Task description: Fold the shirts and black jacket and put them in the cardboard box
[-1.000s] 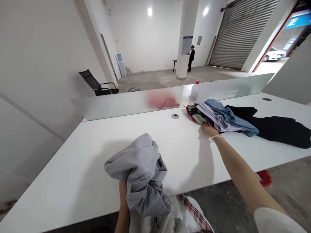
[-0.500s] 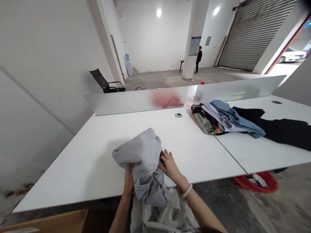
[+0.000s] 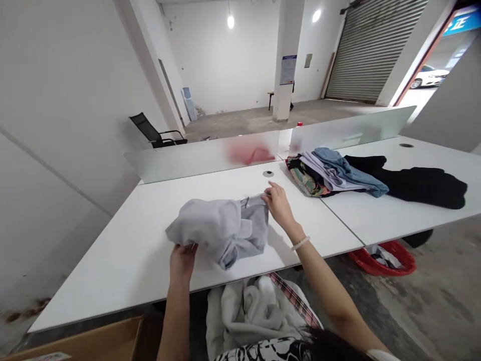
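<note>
A crumpled light grey garment (image 3: 210,220) is held over the white table (image 3: 124,250); its exact kind is hard to make out. My right hand (image 3: 278,200) pinches its upper right corner, lifting that edge. At the lower left, my left hand (image 3: 183,258) is closed on the cloth, with some fingertips hidden beneath the fabric. One rolled end of the garment hangs toward the table's front edge, between my hands.
To the right lie a pile of folded clothes (image 3: 330,173) and a black garment (image 3: 421,183). Frosted dividers (image 3: 199,158) line the back. Below are a red basin (image 3: 398,263) with cloth in it, a cardboard box (image 3: 93,343) and a pale fluffy fabric (image 3: 248,306) at my lap.
The garment has been raised off my lap and spread sideways. My right hand has gone up and away from me to its corner; my left hand has shifted slightly left.
</note>
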Demonstrator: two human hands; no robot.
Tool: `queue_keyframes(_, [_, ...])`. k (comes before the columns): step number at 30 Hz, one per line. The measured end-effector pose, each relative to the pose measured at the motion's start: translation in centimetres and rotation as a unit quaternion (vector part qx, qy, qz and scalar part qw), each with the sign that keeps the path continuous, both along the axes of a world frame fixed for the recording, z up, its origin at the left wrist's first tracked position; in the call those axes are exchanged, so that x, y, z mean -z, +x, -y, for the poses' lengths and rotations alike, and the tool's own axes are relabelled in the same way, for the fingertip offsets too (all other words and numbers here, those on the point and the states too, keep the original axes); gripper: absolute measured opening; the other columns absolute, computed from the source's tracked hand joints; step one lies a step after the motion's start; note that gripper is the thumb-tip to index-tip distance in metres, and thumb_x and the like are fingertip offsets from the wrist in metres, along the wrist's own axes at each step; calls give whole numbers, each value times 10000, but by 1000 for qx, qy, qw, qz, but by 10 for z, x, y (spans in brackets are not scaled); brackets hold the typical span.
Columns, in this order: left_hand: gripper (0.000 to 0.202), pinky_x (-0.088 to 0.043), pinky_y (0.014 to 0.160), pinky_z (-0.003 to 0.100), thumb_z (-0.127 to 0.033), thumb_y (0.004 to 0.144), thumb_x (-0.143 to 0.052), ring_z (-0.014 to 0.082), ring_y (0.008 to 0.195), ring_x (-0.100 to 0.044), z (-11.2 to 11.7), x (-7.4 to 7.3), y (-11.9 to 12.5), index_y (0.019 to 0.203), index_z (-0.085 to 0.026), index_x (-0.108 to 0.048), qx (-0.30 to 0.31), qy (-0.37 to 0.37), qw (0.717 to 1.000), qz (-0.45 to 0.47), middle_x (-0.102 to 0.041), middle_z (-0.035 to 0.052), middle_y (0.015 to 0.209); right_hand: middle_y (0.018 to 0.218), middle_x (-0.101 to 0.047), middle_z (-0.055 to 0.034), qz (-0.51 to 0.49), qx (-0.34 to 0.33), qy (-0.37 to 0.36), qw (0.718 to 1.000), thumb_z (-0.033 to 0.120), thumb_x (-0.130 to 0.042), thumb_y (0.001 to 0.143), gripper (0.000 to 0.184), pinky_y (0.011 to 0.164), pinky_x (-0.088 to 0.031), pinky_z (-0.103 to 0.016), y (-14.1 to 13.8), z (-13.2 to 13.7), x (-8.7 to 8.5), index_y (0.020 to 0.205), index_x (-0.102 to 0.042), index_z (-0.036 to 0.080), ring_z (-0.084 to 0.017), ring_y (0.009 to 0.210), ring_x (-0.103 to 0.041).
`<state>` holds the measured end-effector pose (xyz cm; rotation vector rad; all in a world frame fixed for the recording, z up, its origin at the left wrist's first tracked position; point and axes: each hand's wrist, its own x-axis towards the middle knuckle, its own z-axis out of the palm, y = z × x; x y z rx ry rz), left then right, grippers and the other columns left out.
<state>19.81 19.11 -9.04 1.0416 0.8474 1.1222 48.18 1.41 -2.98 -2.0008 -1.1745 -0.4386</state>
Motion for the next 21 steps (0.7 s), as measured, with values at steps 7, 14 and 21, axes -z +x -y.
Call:
queue_keyframes(7, [240, -396, 953, 436, -308, 697, -576, 244, 1008, -559, 22, -13, -16, 917, -211, -576, -51, 116, 968, -214, -620, 59, 1016, 1414, -394, -233, -118, 153, -252, 948, 383, -446, 916, 646, 1037, -315, -495, 6, 16, 100, 1449, -253, 73, -354, 1325, -338])
queue_keyframes(14, [349, -165, 1118, 476, -326, 820, -532, 291, 1243, -446, 25, -43, 100, 1134, -177, -568, 86, 485, 806, -329, -580, 139, 1241, 1457, -354, -192, -41, 169, -293, 940, 355, -300, 966, 559, 1081, -219, -527, -17, 17, 115, 1486, -222, 164, -362, 1365, -259])
queue_keyframes(21, [211, -142, 1112, 531, -362, 719, -661, 350, 1244, -454, -4, 13, 146, 843, -192, -646, 156, 300, 886, -316, -642, 170, 1152, 1499, -284, -174, -56, 148, -338, 928, 147, -259, 936, 550, 1043, -152, -648, -9, 9, 105, 1464, -277, 296, -382, 1373, -235])
